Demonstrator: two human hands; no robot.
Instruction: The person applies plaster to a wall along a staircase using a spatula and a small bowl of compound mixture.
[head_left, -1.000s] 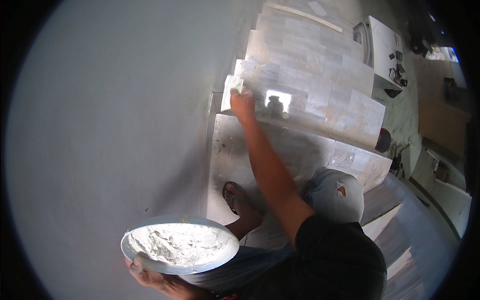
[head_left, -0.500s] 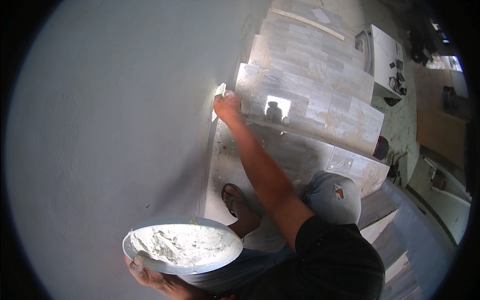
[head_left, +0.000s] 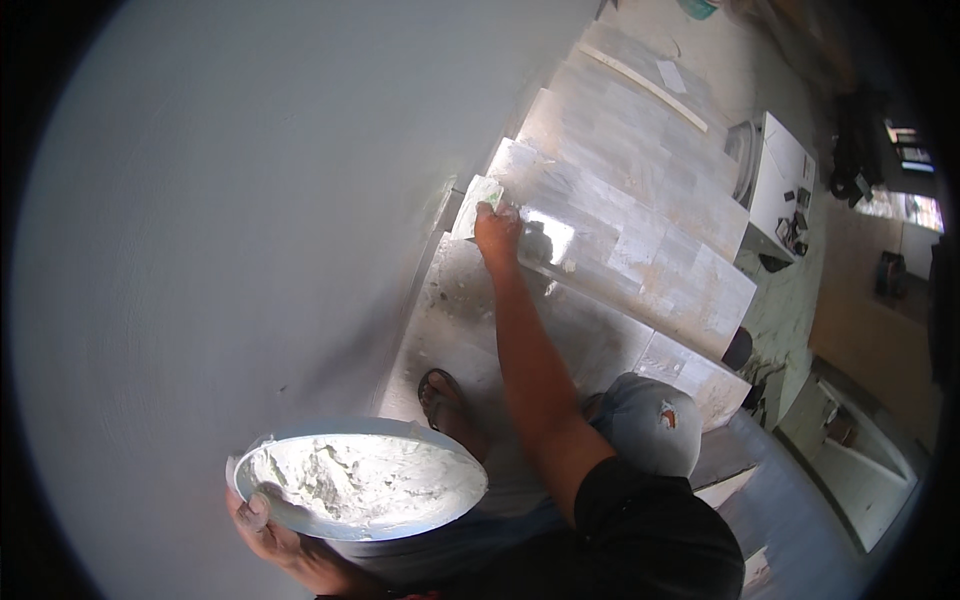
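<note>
My left hand [head_left: 268, 528] grips the near-left rim of a pale blue bowl [head_left: 352, 429], thumb over the edge. Rough white putty [head_left: 365, 480] fills the tilted bowl. At the end of my outstretched right arm, my right hand [head_left: 497, 235] is closed on a flat, pale putty scraper [head_left: 474, 205]. The scraper's broad face, smeared whitish, shows beside the grey wall [head_left: 230, 250], just off its lower edge. Any handle is hidden by my fingers. A damp-looking patch marks the wall near the scraper.
Dusty tiled stairs [head_left: 600, 210] run along the wall. My sandalled foot [head_left: 442, 398] rests on one step near the wall, with my bent knee [head_left: 655, 425] to its right. A white cabinet [head_left: 785, 175] with small dark items stands beyond the stairs at the right.
My right hand has drawn the scraper away from the wall, over the steps to the right, turning its broad face into view. The bowl stays in my left hand. The view has shifted slightly.
</note>
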